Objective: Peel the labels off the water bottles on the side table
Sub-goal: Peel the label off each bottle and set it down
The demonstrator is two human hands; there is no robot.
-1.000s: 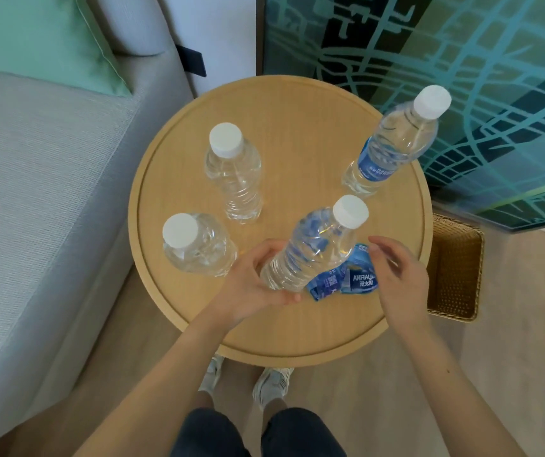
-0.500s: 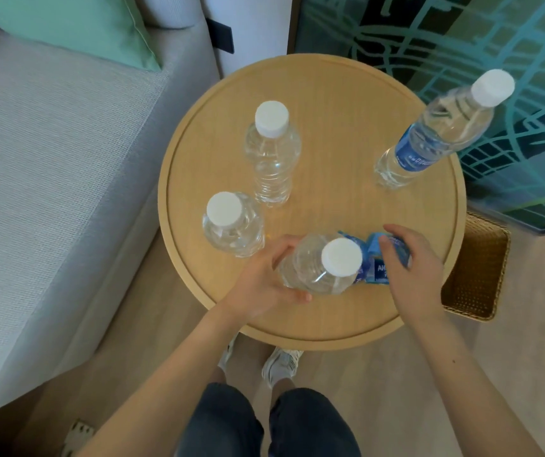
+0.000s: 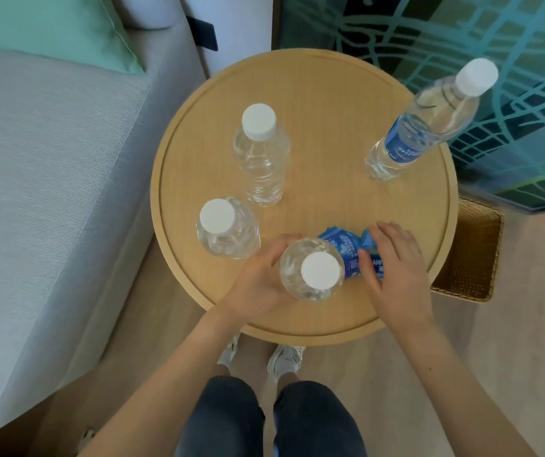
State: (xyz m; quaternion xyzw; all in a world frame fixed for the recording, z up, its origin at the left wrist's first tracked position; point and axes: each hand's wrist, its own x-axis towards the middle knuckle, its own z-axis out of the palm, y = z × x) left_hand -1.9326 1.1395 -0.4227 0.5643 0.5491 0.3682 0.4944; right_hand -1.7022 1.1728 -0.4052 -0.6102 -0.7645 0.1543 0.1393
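Four water bottles stand on the round wooden worktop (image 3: 300,80), each with a white cap. Two of them, the far-left bottle (image 3: 261,156) and the near-left bottle (image 3: 228,227), are bare clear plastic with no label showing, so I judge those finished. The third bottle (image 3: 312,273), nearest the person at the front of the worktop, is the one in hand: the left hand (image 3: 259,282) has its grip wrapped around the bottle's side, holding it upright, while a crumpled blue label (image 3: 347,247) hangs off its right side, mostly loose; whether any part remains stuck to the plastic cannot be told from above. The right hand (image 3: 396,268) lies over the outer end of that label with fingers (image 3: 368,268) curled onto it; its grip looks clenched on the label, though the pinch itself is hidden under the hand. The fourth bottle (image 3: 429,118), at the far right edge and well apart from the others, wears its blue label (image 3: 403,145) intact around the middle and appears untouched. So by my reckoning two are done, one is almost done, and one is left whole. A woven basket (image 3: 472,258) sits on the floor just beside the worktop on the right, a likely place for the peeled label, but nothing shows inside it from this view.
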